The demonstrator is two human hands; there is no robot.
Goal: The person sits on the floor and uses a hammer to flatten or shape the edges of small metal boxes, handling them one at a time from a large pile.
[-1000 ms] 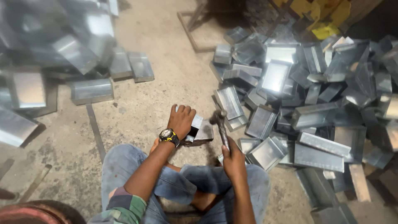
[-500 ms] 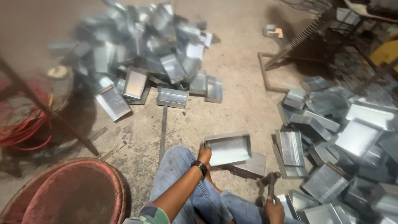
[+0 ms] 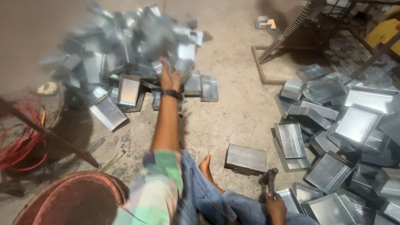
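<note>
Grey concrete floor (image 3: 233, 104) carries everything, and the anvil block (image 3: 246, 158) near its middle serves as the landmark. Far left of the block, beyond the outstretched arm, lies the bigger heap of metal trays (image 3: 125, 62), tumbled loosely as if dropped there one by one. Right of the block spreads a second heap (image 3: 346, 137), many trays open side up and within easy reach of the seated person. Low and left of the block sit a round rusty drum (image 3: 71, 200) and a coil of red wire (image 3: 18, 137). Above the left heap, well away from the block, a blurred tray (image 3: 152, 35) hangs in the air, just beyond the left hand (image 3: 168, 79). That hand is stretched out at arm's length with fingers spread and empty, touching nothing, which fits a tray just let go. Just right of the block and nearer the person, the right hand (image 3: 276, 208) is closed tight round the handle of a hammer (image 3: 268, 177), head up, held ready beside the block.
</note>
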